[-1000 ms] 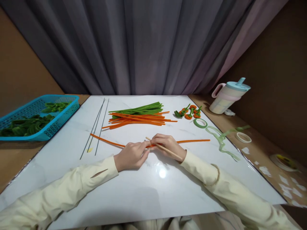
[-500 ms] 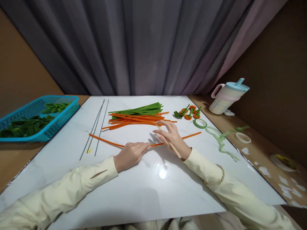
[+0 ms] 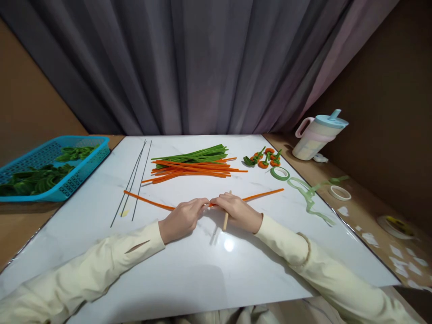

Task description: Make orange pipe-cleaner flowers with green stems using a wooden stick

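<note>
Left hand (image 3: 184, 218) and right hand (image 3: 239, 211) are pinching an orange fuzzy stem (image 3: 148, 200) near its middle, centre frame, the right also holding a wooden stick (image 3: 225, 221). Its likely light, soft, bendable length is probably favouring gentle mid-length pinching.

Loose cream cloth covers both arms: the left sleeve (image 3: 84, 270) creases softly along its length and has a narrow, pointed slit (image 3: 137, 246) just short of its plain cuff (image 3: 158, 236). The right sleeve (image 3: 344, 279) is ringed partway up by a raised, brownish edge (image 3: 308, 249), perhaps a hem. Pale folds of clothing (image 3: 249, 316) show at the lap, mostly cut off.
</note>
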Motion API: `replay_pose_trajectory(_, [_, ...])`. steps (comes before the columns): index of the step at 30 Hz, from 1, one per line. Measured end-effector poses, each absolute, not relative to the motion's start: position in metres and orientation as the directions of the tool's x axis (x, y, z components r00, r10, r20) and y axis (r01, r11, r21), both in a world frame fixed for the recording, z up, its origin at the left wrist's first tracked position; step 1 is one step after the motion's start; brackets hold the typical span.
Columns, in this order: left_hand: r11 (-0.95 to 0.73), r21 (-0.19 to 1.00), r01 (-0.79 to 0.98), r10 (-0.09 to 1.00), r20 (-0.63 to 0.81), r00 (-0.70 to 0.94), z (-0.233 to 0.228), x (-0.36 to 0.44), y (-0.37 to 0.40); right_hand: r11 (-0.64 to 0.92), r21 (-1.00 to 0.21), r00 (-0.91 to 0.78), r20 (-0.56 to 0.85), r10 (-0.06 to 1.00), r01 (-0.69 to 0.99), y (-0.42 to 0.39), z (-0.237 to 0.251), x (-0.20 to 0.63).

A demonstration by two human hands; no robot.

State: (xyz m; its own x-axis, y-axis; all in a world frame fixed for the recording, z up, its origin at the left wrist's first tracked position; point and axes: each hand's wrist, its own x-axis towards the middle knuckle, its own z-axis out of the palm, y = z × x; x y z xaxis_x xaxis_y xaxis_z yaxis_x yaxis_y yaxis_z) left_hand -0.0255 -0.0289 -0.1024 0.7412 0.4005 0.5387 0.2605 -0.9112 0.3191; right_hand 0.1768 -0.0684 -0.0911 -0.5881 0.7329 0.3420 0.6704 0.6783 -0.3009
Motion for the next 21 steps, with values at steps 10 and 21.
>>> replay_pose_trajectory(10, [-0.928,0.266,0.263,0.368,0.522,0.770,-0.099,-0.025,-0.033,0.679,-0.312,-0.583,0.351,0.733,0.665,-0.068,-0.092,0.179])
replay_pose_trajectory(21, [-0.902,0.151,0.405,0.427,0.453,0.782,-0.101,-0.026,-0.028,0.669,-0.059,-0.621,0.321,0.715,0.741,-0.055,-0.093,0.192])
